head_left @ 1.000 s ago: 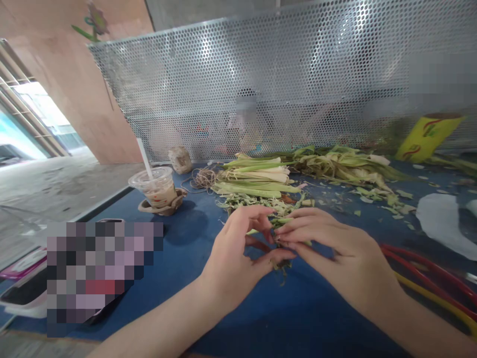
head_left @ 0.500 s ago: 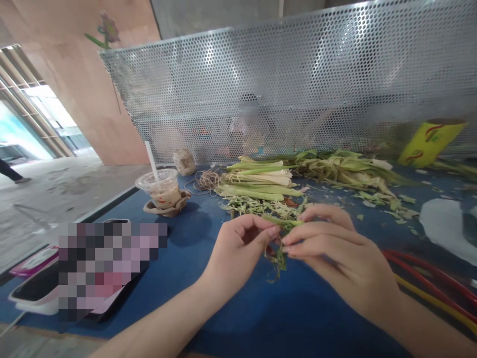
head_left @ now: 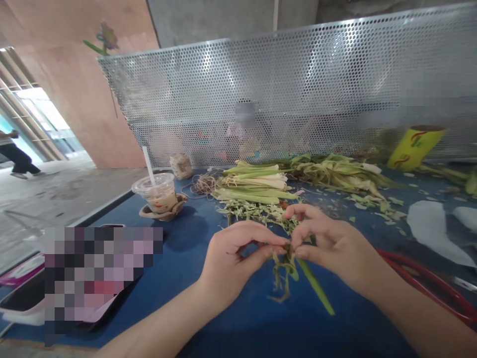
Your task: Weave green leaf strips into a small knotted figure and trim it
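Observation:
My left hand (head_left: 238, 256) pinches a small green plant piece (head_left: 283, 273) between thumb and index finger, its thin shredded strands hanging below. Against it, my right hand (head_left: 335, 243) closes its thumb and index finger on the same piece. A green stalk (head_left: 316, 288) slants down to the right from under my right fingertips. Just beyond my hands lies a row of shredded greens (head_left: 253, 211), with a bundle of pale green stalks (head_left: 257, 184) behind it. The exact pinch point is partly hidden by my fingers.
A plastic cup with a straw (head_left: 158, 191) stands in a cardboard holder at the left, near blurred-out items and a phone. Twine (head_left: 204, 184), leafy husks (head_left: 335, 174), a yellow roll (head_left: 415, 146) and red-handled tool (head_left: 428, 283) lie around. A perforated metal screen (head_left: 261, 84) stands behind.
The green stalk, sideways between my hands before, now points down to the right. The strands hang lower. Far left, a person has come further into view.

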`<state>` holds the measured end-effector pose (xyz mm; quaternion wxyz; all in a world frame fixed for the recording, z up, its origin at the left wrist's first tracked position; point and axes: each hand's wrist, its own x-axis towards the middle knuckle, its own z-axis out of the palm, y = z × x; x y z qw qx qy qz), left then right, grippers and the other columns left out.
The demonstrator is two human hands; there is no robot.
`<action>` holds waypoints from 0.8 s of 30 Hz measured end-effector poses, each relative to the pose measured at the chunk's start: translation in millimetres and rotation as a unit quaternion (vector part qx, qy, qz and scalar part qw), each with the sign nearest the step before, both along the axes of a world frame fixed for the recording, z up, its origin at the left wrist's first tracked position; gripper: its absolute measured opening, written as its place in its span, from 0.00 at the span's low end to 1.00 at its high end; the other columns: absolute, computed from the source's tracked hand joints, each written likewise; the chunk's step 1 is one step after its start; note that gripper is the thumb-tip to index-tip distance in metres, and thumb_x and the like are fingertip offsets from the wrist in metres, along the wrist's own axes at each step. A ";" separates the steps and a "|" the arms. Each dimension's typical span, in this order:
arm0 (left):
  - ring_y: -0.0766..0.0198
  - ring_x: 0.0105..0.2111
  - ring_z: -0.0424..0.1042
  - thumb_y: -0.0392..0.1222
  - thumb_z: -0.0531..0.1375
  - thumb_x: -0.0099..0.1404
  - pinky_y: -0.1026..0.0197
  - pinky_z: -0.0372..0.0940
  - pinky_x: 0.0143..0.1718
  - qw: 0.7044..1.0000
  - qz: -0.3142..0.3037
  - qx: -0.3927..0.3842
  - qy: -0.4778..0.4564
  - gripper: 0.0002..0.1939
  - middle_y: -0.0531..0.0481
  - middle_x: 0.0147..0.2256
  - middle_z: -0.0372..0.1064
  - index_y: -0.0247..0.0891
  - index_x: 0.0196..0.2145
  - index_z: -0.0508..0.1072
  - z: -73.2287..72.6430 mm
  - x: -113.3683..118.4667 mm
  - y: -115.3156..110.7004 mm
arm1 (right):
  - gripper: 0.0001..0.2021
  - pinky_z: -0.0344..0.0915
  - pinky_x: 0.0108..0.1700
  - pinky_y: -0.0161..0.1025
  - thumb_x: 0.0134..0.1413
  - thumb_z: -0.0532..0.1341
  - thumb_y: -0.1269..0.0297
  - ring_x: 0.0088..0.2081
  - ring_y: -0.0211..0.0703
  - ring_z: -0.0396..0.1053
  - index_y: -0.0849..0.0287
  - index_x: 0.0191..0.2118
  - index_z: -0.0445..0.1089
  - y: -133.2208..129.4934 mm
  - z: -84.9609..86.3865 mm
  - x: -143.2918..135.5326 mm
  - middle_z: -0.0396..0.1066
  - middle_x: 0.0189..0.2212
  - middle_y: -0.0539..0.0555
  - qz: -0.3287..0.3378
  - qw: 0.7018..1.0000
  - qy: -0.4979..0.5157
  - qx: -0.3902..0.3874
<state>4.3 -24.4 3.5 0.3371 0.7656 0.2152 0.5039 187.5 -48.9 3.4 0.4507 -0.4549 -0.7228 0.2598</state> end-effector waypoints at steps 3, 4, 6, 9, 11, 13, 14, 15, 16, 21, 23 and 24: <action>0.64 0.28 0.74 0.30 0.62 0.55 0.64 0.70 0.31 0.999 -0.033 0.003 -0.014 0.06 0.48 0.27 0.76 0.38 0.32 0.76 -1.0 0.3 -2.7 | 0.10 0.58 0.52 0.48 0.44 0.64 0.55 0.53 0.52 0.60 0.56 0.23 0.73 -1.5 4.7 3.0 0.65 0.44 0.56 0.055 0.997 0.032 -0.052; 0.65 0.27 0.74 0.30 0.62 0.55 0.64 0.70 0.30 0.999 -0.046 -0.006 -0.025 0.10 0.49 0.27 0.76 0.38 0.35 0.75 -1.1 0.6 -3.8 | 0.10 0.58 0.52 0.48 0.44 0.65 0.56 0.54 0.51 0.59 0.56 0.23 0.73 -2.5 5.7 3.7 0.65 0.45 0.56 0.070 0.995 0.034 -0.065; 0.65 0.26 0.74 0.29 0.62 0.55 0.64 0.70 0.30 0.996 -0.075 -0.006 -0.046 0.19 0.50 0.27 0.76 0.40 0.45 0.71 -0.7 0.9 -5.8 | 0.09 0.57 0.53 0.47 0.42 0.66 0.56 0.54 0.50 0.58 0.56 0.23 0.73 -4.3 6.7 5.0 0.65 0.46 0.55 0.103 0.990 0.034 -0.086; 0.65 0.28 0.73 0.29 0.62 0.55 0.62 0.69 0.33 0.992 -0.106 0.054 -0.049 0.28 0.53 0.27 0.76 0.45 0.53 0.65 1.2 0.4 -8.5 | 0.07 0.56 0.54 0.45 0.41 0.67 0.58 0.54 0.48 0.59 0.55 0.24 0.73 -5.0 6.1 7.3 0.65 0.49 0.53 0.157 0.982 0.031 -0.105; 0.65 0.28 0.72 0.29 0.63 0.55 0.62 0.69 0.34 0.990 -0.106 0.090 -0.039 0.33 0.53 0.27 0.76 0.47 0.56 0.61 2.2 -0.6 -10.3 | 0.07 0.57 0.54 0.45 0.40 0.68 0.59 0.54 0.47 0.60 0.55 0.24 0.73 -4.0 5.1 8.9 0.64 0.50 0.53 0.180 0.977 0.032 -0.111; 0.64 0.28 0.72 0.29 0.63 0.55 0.62 0.69 0.34 0.989 -0.098 0.109 -0.027 0.37 0.53 0.28 0.76 0.48 0.59 0.56 2.2 -2.0 -12.1 | 0.06 0.58 0.54 0.45 0.40 0.68 0.61 0.55 0.48 0.60 0.56 0.24 0.73 -2.5 4.5 9.9 0.65 0.50 0.53 0.197 0.972 0.037 -0.122; 0.64 0.28 0.71 0.29 0.62 0.56 0.62 0.69 0.33 0.989 -0.094 0.114 -0.021 0.37 0.53 0.28 0.77 0.48 0.60 0.54 1.7 -2.7 -12.8 | 0.05 0.58 0.54 0.45 0.41 0.68 0.62 0.55 0.48 0.60 0.56 0.24 0.73 -1.7 4.5 10.0 0.65 0.50 0.53 0.204 0.970 0.043 -0.128; 0.63 0.28 0.71 0.30 0.62 0.57 0.61 0.69 0.33 0.989 -0.090 0.118 -0.014 0.38 0.53 0.28 0.77 0.47 0.61 0.53 1.0 -3.5 -13.4 | 0.05 0.58 0.54 0.44 0.41 0.68 0.63 0.54 0.47 0.61 0.56 0.24 0.73 -1.1 4.7 10.0 0.66 0.49 0.53 0.213 0.966 0.051 -0.134; 0.63 0.28 0.72 0.30 0.61 0.57 0.61 0.69 0.33 0.989 -0.088 0.121 -0.008 0.38 0.53 0.28 0.77 0.47 0.61 0.51 0.1 -4.3 -13.7 | 0.04 0.59 0.54 0.44 0.41 0.67 0.64 0.53 0.47 0.62 0.56 0.24 0.74 -0.7 5.1 9.6 0.67 0.48 0.53 0.224 0.963 0.058 -0.140; 0.58 0.35 0.72 0.33 0.63 0.56 0.56 0.69 0.39 0.985 -0.137 0.096 0.041 0.42 0.54 0.23 0.75 0.48 0.62 0.46 -5.1 -5.1 -10.7 | 0.03 0.61 0.53 0.41 0.40 0.67 0.70 0.49 0.42 0.65 0.56 0.24 0.75 -1.7 9.9 5.3 0.68 0.44 0.50 0.285 0.943 0.062 -0.159; 0.56 0.37 0.72 0.37 0.65 0.54 0.54 0.68 0.41 0.986 -0.148 0.066 0.043 0.47 0.53 0.25 0.75 0.50 0.63 0.42 -6.7 -3.3 -8.3 | 0.04 0.60 0.53 0.40 0.40 0.67 0.73 0.50 0.41 0.65 0.56 0.24 0.75 -3.2 12.3 3.5 0.68 0.45 0.49 0.310 0.936 0.049 -0.162; 0.56 0.39 0.71 0.39 0.66 0.52 0.53 0.67 0.42 0.988 -0.143 0.050 0.032 0.49 0.51 0.29 0.75 0.50 0.63 0.41 -7.4 -2.2 -7.1 | 0.04 0.59 0.54 0.39 0.40 0.67 0.73 0.51 0.41 0.64 0.56 0.24 0.75 -4.2 13.3 3.0 0.68 0.46 0.48 0.311 0.936 0.043 -0.159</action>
